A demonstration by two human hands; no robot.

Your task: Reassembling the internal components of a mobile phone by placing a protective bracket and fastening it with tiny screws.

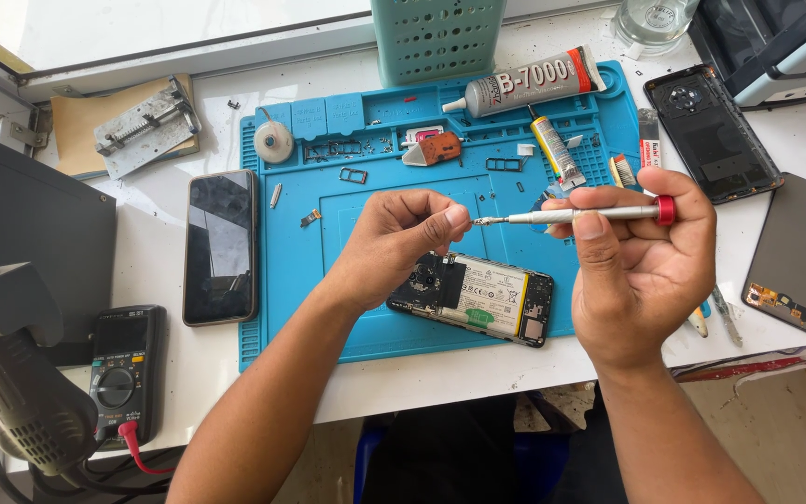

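Right hand (pixel 641 266) pinching screwdriver (pixel 576 216), left hand (pixel 401 245) fingers pressed together at its tip over opened phone (pixel 471 297). Best kept low above blue mat (pixel 328 243), grip steady, no dropped screw.

Silver screwdriver (pixel 578 216) with red cap is lying level in the right hand's (pixel 641 271) grip, tip pointing left, touching the left hand's (pixel 401 245) pinched fingertips, hovering above the opened phone (pixel 474 297).
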